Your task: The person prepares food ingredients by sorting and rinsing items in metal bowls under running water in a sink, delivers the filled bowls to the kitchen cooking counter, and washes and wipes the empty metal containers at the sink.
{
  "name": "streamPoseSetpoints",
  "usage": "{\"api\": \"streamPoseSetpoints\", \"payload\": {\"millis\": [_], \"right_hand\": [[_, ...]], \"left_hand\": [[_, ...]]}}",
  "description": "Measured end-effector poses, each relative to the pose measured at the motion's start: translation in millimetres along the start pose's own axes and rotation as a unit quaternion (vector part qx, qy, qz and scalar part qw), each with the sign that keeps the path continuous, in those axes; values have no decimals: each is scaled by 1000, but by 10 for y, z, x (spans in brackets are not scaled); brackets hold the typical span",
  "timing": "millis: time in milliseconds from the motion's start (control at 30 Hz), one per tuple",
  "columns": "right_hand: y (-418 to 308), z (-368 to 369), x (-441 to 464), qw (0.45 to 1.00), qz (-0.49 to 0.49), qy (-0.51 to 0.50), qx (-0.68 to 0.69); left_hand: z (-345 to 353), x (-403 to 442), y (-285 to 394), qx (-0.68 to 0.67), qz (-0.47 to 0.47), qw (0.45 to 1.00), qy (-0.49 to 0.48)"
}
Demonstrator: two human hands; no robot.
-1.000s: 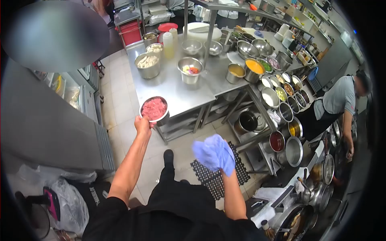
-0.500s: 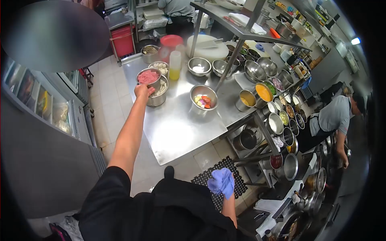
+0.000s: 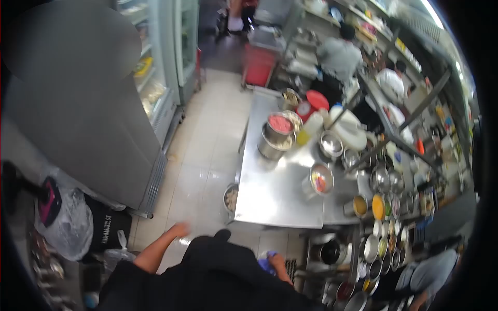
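My left hand (image 3: 179, 230) is low over the floor, left of the steel table (image 3: 280, 199); motion smears its fingers. Close to my body on the right, my right hand (image 3: 278, 264) has its fingers around a blue-violet cloth (image 3: 267, 263). On the table's far left part, a steel bowl of pink meat (image 3: 280, 124) rests on top of a steel pot (image 3: 273, 148) with pale pieces in it. Nearer the table's middle stands a steel bowl with red and yellow pieces (image 3: 318, 181).
Grey and glass-door fridges (image 3: 161, 93) line the left side. A red bin (image 3: 259, 65) stands beyond the table. Several co-workers are around, one at the lower right (image 3: 430, 274). A container (image 3: 230, 198) shows beside the table's left edge. Plastic bags (image 3: 70, 228) lie lower left.
My left hand has let go of the meat bowl, now on the pot, and drawn back towards my body. The view has swung left. My right hand still holds the cloth.
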State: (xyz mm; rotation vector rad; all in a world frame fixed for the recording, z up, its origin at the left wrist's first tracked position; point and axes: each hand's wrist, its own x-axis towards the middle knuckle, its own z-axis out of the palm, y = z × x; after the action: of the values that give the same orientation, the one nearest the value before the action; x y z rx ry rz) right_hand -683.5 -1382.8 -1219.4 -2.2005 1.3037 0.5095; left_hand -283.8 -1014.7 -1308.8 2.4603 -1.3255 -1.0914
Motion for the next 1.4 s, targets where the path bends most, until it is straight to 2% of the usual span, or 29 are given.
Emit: {"api": "streamPoseSetpoints", "payload": {"millis": [33,67,133,167,200,233,267,300,333,400,433,500,533,567,667,733,800,833,900,967,1000,1033,1067,1100,1167,1233,1300,1367,1400], "right_hand": [[-16,42,151,998,-38,-31,-50],[-61,64,338,996,-65,-22,-63],[-176,251,495,976,-168,-75,-118],[-347,245,501,966,-196,-97,-140],[-633,138,467,958,-133,-236,-94],[-802,118,370,928,-55,-364,-61],[-874,270,361,938,-169,-277,-120],[-966,417,386,923,-290,-187,-169],[-1120,464,260,903,-314,-207,-205],[-1536,660,-73,936,-278,-134,-171],[-1692,808,-173,917,-307,-153,-205],[-1852,1318,-202,864,-457,-136,-164],[-2062,1375,-477,864,-428,-205,-166],[-2390,1422,-845,864,-395,-266,-161],[-2845,2045,-1425,811,-473,-274,-209],[-3167,2352,-2072,789,-493,-298,-214],[-3445,2646,-2677,769,-497,-335,-220],[-3569,2764,-2991,755,-498,-369,-214],[-3792,3277,-3321,699,-584,-323,-257],[-4106,3394,-3862,665,-643,-292,-243],[-4264,3417,-4090,668,-646,-296,-222],[-4411,3427,-4290,665,-652,-303,-203],[-4534,3431,-4435,662,-654,-300,-210],[-4663,3442,-4600,666,-662,-295,-177],[-4874,3444,-4990,653,-680,-297,-152],[-5021,3399,-5269,701,-628,-320,-107],[-5162,3553,-5389,681,-672,-275,-96],[-5331,3480,-5692,674,-660,-324,-72],[-5383,3598,-5707,656,-701,-278,-27]], "left_hand": [[-128,-690,205,0,-110,993,-38],[45,-1116,128,16,-183,980,-77],[145,-2094,393,-166,-354,919,49],[546,-2373,234,-233,-385,880,153],[1112,-2602,11,-356,-413,794,270],[1178,-2938,311,-370,-409,729,405],[1341,-3164,484,-455,-431,623,468],[1555,-3334,666,-415,-447,598,520],[1777,-3495,876,-372,-466,571,565],[1775,-3848,1450,-455,-534,560,440],[2097,-3906,1527,-502,-509,564,413],[2324,-4156,1801,-539,-480,581,376],[2439,-4271,1906,-542,-478,591,358],[2594,-4373,2041,-550,-488,576,358],[2634,-4903,2126,-495,-537,525,436],[2566,-5523,2019,-512,-497,448,539],[2360,-6385,1927,-433,-533,395,611],[2083,-6893,1977,-366,-469,351,723],[1043,-7902,2418,-265,-409,289,824],[665,-8730,2657,-69,-360,365,856],[320,-8957,2811,48,-303,394,867],[58,-9158,2979,88,-226,427,871],[-236,-9515,3123,185,-149,528,815],[-360,-9670,3253,225,-130,549,795],[-485,-9820,3392,270,-139,545,782],[-441,-9988,3390,284,-166,529,782],[-328,-10169,3309,298,-198,511,782],[-202,-10395,3193,304,-245,487,782],[-131,-10477,3149,308,-274,463,785]]}}
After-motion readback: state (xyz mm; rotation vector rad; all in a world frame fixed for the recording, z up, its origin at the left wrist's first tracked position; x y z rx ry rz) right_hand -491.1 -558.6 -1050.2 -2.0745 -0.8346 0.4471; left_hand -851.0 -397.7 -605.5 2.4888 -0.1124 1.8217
